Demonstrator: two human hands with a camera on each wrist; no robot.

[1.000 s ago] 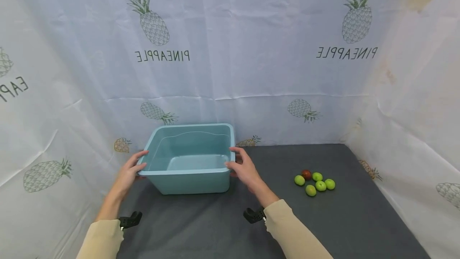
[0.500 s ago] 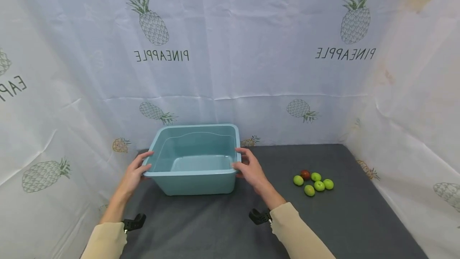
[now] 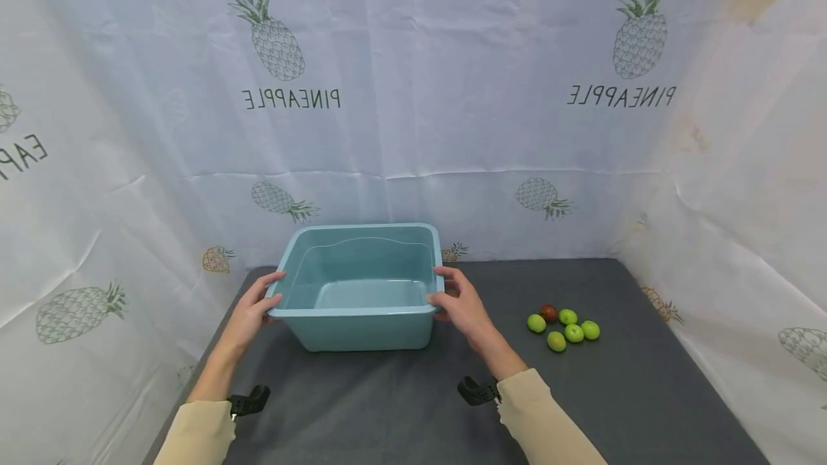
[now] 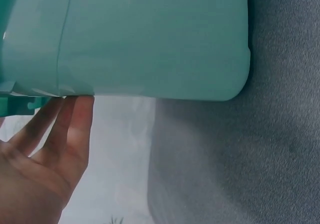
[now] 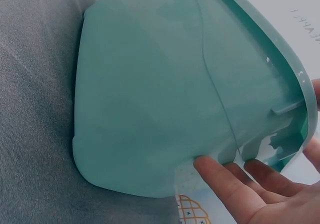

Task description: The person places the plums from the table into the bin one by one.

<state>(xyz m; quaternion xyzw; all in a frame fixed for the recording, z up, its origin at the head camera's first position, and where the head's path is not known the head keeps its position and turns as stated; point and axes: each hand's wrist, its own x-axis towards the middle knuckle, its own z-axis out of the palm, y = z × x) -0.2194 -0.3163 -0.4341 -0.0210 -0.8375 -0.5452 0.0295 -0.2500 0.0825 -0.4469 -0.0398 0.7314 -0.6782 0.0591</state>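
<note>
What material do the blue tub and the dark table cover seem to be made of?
The tub looks like moulded plastic with a smooth, slightly glossy finish: the right wrist view shows thin walls, rounded corners and stiffening ribs under the rim. The table cover looks like grey felt or a similar matte fabric: the left wrist view shows a soft, fuzzy surface without shine.

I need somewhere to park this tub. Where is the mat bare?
Bare mat lies between the tub and the fruit, and all along the near edge. The far right is crowded by fruit; both hands, left and right, flank the tub.
</note>
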